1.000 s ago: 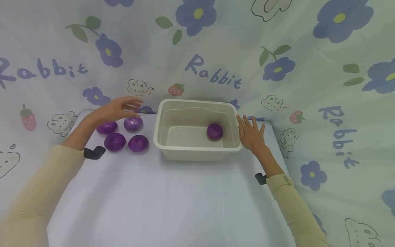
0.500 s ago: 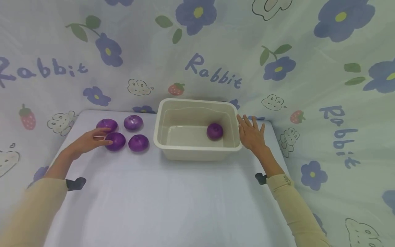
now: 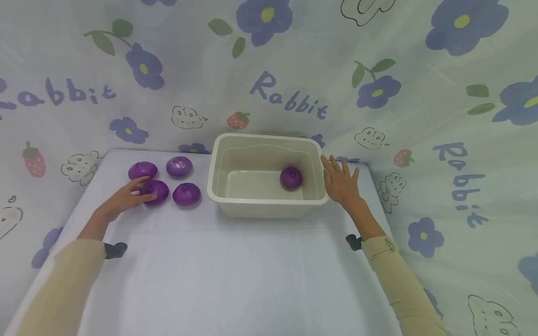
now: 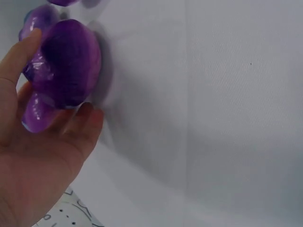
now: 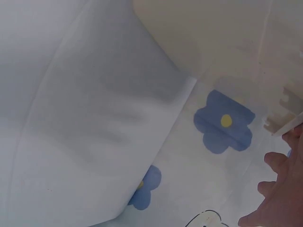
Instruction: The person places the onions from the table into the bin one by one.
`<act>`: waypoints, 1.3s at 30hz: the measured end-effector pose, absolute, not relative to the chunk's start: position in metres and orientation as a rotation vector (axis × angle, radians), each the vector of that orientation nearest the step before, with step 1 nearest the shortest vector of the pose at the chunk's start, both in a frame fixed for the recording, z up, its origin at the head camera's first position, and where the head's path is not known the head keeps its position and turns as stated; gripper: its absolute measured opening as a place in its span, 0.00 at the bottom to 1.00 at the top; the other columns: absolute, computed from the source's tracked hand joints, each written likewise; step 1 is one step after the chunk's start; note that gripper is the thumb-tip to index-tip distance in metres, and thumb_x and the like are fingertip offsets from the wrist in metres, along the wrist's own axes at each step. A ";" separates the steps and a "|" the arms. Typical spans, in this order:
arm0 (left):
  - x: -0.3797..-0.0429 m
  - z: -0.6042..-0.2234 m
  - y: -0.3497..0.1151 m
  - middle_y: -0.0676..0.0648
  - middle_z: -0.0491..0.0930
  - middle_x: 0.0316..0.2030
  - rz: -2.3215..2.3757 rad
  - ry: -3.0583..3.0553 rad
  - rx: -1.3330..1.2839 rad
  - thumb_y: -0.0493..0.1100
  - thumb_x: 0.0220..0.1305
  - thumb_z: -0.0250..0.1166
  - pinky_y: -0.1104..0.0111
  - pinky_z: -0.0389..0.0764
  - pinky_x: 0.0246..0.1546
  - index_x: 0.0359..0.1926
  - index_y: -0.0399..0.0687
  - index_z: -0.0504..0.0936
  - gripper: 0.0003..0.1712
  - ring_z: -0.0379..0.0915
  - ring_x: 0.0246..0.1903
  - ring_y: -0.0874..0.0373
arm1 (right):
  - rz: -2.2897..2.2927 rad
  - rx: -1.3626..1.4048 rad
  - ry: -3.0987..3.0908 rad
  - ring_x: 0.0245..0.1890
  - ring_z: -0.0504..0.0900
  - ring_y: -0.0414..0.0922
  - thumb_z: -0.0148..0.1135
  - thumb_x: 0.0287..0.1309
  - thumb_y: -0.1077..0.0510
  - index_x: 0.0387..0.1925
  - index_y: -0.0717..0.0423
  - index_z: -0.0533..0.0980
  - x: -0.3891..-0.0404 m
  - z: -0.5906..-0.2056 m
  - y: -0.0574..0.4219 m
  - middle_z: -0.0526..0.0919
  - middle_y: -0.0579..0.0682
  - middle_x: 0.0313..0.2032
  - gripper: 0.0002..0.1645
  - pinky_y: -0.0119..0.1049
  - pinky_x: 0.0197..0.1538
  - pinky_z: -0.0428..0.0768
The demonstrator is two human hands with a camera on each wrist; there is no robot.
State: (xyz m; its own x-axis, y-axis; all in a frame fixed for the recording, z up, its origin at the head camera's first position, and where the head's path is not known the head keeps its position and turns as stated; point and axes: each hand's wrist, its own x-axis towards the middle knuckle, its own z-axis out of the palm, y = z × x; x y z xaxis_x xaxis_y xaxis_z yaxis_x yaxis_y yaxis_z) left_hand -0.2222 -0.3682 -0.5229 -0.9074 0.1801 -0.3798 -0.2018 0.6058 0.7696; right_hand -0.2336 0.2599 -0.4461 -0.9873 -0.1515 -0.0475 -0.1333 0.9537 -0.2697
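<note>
Purple onions stand in a cluster on the white table, at the left in the head view. My left hand [image 3: 128, 196] has its thumb and fingers curved round the front left onion [image 3: 156, 192], which sits on the table. The left wrist view shows this onion [image 4: 71, 64] between thumb and fingers. Behind it is another onion [image 3: 142, 171], with onions at back right [image 3: 179, 166] and front right [image 3: 187, 194]. A beige plastic bin [image 3: 269, 202] holds one onion [image 3: 291, 178] at its right end. My right hand [image 3: 342, 186], fingers straight and spread, lies against the bin's right rim.
The white table [image 3: 252, 270] runs toward me in front of the bin. A patterned cloth [image 3: 290, 56] with flowers and lettering hangs behind and to the sides. The table's right edge [image 3: 380, 198] is just beyond my right hand.
My left hand has come down from above the back onions, toward me and left, and now curves round the front left onion. My right hand and the bin stay put.
</note>
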 end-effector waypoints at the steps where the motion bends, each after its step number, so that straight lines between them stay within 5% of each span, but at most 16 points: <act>1: -0.223 -0.523 -0.367 0.17 0.44 0.69 1.224 2.421 -0.018 0.54 0.68 0.66 0.33 0.58 0.62 0.78 0.38 0.38 0.56 0.43 0.67 0.20 | -0.414 -0.222 3.037 0.76 0.34 0.60 0.21 0.78 0.44 0.80 0.41 0.45 -0.233 -0.446 0.259 0.46 0.54 0.78 0.33 0.70 0.67 0.25; 12: -0.223 -0.520 -0.360 0.18 0.43 0.70 1.184 2.467 -0.017 0.55 0.68 0.66 0.29 0.49 0.63 0.77 0.33 0.43 0.54 0.37 0.68 0.19 | -0.408 -0.215 3.039 0.76 0.33 0.59 0.20 0.78 0.43 0.80 0.41 0.45 -0.233 -0.444 0.257 0.46 0.54 0.78 0.34 0.69 0.67 0.25; 28: -0.221 -0.486 -0.373 0.16 0.43 0.69 1.184 2.503 -0.044 0.56 0.68 0.65 0.29 0.54 0.61 0.77 0.31 0.40 0.56 0.40 0.67 0.19 | -0.410 -0.209 3.030 0.76 0.33 0.60 0.19 0.77 0.43 0.80 0.41 0.44 -0.234 -0.445 0.258 0.46 0.54 0.78 0.34 0.70 0.67 0.25; 39: -0.242 -0.435 -0.354 0.24 0.46 0.73 1.181 2.582 0.042 0.56 0.67 0.67 0.29 0.58 0.60 0.79 0.41 0.46 0.53 0.47 0.68 0.22 | -0.409 -0.206 3.031 0.76 0.35 0.61 0.20 0.77 0.42 0.80 0.41 0.45 -0.234 -0.445 0.259 0.46 0.53 0.78 0.34 0.70 0.67 0.26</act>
State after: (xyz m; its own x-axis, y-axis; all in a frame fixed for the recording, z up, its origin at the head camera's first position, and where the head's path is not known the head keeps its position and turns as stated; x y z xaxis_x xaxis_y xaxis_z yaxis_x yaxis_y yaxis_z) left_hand -0.2424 -0.3541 -0.4348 -0.9542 0.1504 -0.2585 -0.0973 0.6612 0.7439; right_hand -0.2345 0.2593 -0.4449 -0.9881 -0.1430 -0.0574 -0.1227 0.9554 -0.2686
